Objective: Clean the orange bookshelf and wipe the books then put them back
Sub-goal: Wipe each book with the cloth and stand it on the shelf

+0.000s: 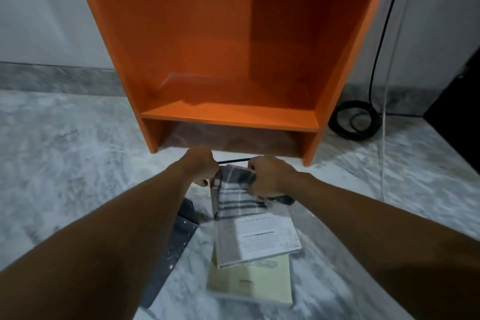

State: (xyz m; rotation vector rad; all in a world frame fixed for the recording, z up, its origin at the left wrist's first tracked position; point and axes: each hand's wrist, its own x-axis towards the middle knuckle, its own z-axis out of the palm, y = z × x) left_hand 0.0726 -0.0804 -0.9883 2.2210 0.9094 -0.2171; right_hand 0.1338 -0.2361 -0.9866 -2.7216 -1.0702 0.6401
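Bookshelf: one, orange (233,47), standing on the marbled floor (65,150) against the pale wall, two shelf boards in view.
Books: three, all on the floor in front of the bookshelf. A white one (259,239) lies on top of a cream one (249,283), and a dark speckled one (179,239) sits just to their left.
Cloth: one, checked grey and white (233,189), draped over the far end of the white book.
Left hand (201,167): fingers curled, gripping the cloth's left edge.
Right hand (270,176): fingers curled, bunching the cloth's right side.
Cables: two, right of the bookshelf. One is a black cable coiled on the floor (355,121), the other a thin white cord (384,138).
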